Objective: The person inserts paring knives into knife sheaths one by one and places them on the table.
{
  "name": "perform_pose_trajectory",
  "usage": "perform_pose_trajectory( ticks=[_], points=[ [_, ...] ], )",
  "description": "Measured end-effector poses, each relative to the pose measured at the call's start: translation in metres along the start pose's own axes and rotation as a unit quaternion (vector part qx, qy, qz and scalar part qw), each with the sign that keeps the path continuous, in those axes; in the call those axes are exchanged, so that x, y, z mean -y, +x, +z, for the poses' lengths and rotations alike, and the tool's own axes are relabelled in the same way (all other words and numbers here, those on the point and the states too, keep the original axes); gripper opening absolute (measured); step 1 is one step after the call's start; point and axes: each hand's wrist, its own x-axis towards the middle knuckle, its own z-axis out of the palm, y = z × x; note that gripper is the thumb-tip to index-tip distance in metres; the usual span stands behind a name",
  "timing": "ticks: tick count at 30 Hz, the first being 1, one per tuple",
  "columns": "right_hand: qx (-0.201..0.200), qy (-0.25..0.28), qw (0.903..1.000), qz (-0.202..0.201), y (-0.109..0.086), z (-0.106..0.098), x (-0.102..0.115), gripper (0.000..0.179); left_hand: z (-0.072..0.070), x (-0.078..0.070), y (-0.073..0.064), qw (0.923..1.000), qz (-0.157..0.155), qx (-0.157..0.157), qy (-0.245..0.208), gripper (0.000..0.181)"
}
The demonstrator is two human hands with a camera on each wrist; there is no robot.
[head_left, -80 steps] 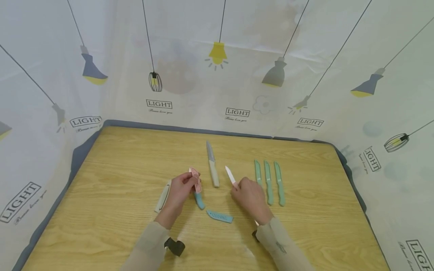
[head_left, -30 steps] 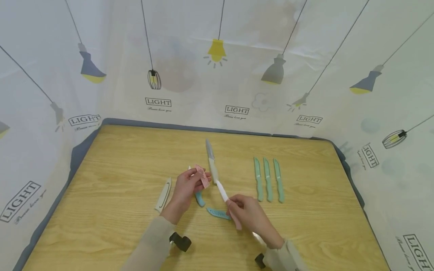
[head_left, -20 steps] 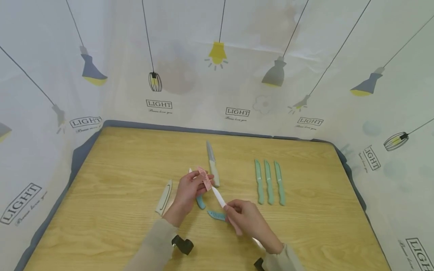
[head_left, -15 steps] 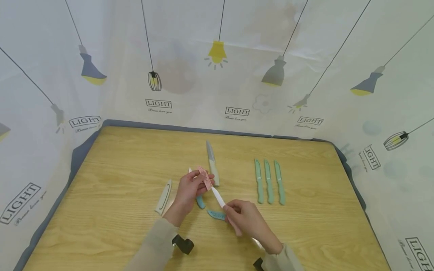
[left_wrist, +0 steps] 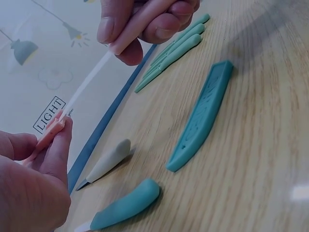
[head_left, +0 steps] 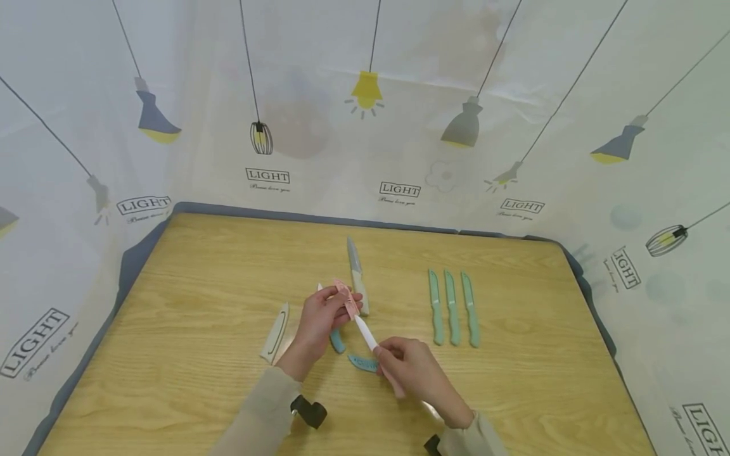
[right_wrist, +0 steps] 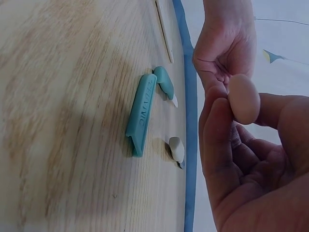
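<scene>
Between its thumb and fingers, my left hand [head_left: 316, 316] pinches a pink knife sheath [head_left: 346, 300]. My right hand [head_left: 419, 367] grips the pink handle [left_wrist: 142, 24] of a white-bladed knife [head_left: 366, 332]. The blade's tip meets the sheath's mouth, and most of the white blade [left_wrist: 87, 84] shows outside it in the left wrist view. Under the hands lie a knife with a blue handle [left_wrist: 126, 205] and a blue sheath [left_wrist: 200, 118]. In the right wrist view the pink handle [right_wrist: 244, 99] is seen end-on, hiding the blade.
Behind my left hand lies a cream-handled knife [head_left: 357, 278] with a bare grey blade. A cream sheath [head_left: 276, 331] is to the left. Three green knives [head_left: 452, 310] lie in a row on the right of the wooden table [head_left: 530, 329]. A printed curtain stands behind.
The right hand has brought the pink knife left and nearer, from beside the green knives to the sheath. The left hand has shifted slightly right and turned the sheath. Over the last half second, little has moved.
</scene>
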Motion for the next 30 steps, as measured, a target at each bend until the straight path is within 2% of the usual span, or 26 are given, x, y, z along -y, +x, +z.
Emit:
perform_pose_trajectory(
  ticks=[15,21,30],
  points=[
    [-0.009,-0.012,0.9999,-0.007,0.0047,0.0029,-0.0028,0.035,0.0025,-0.0008,-0.0030,1.0000,-0.002,0.000,-0.004,0.035],
    [-0.017,-0.019,0.9996,-0.008,0.0048,0.0033,-0.0016,0.034,0.0025,0.0008,-0.0039,1.0000,0.006,0.002,-0.001,0.036],
    [-0.031,-0.015,0.9994,-0.006,0.0045,0.0018,0.0033,0.033,0.0047,-0.0012,-0.0045,1.0000,0.001,0.000,0.005,0.034]
  ],
)
